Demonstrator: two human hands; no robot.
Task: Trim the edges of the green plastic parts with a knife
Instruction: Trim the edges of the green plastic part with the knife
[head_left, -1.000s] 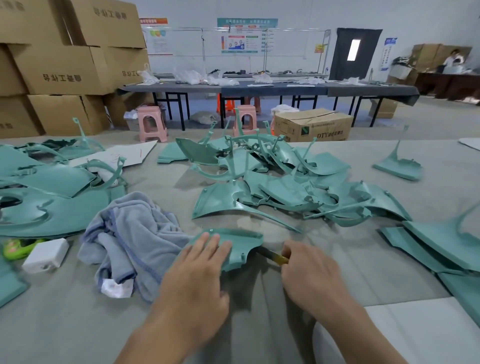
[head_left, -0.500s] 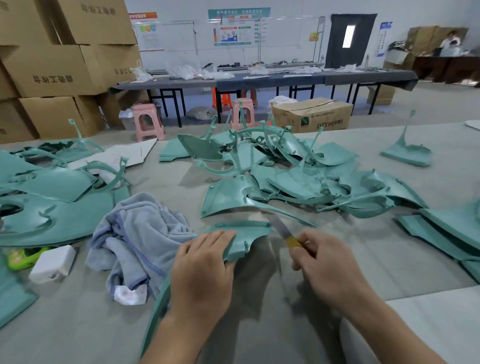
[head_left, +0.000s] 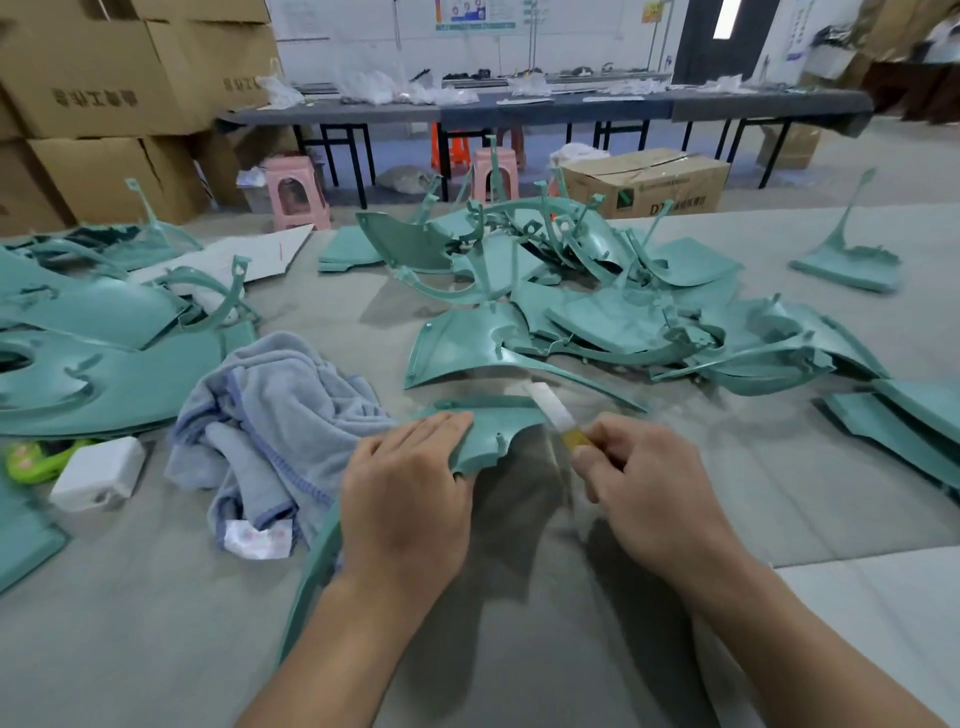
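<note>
My left hand (head_left: 410, 499) grips a green plastic part (head_left: 493, 431) and holds it on the grey table in front of me; its long curved arm runs down under my wrist. My right hand (head_left: 644, 483) is shut on a knife (head_left: 556, 413) with a yellow handle. The pale blade points up and away, and rests against the right edge of the part. A big heap of green parts (head_left: 597, 312) lies just behind.
A crumpled grey-blue towel (head_left: 270, 415) lies left of my left hand, with a white adapter (head_left: 98, 473) beyond it. More green parts lie stacked at the far left (head_left: 104, 364) and at the right edge (head_left: 904, 421). Cardboard boxes (head_left: 104, 104) and pink stools (head_left: 296, 192) stand behind the table.
The knife blade has swung from lying low and pointing left at the part to pointing up and away along its right edge. My left hand keeps its hold on the part.
</note>
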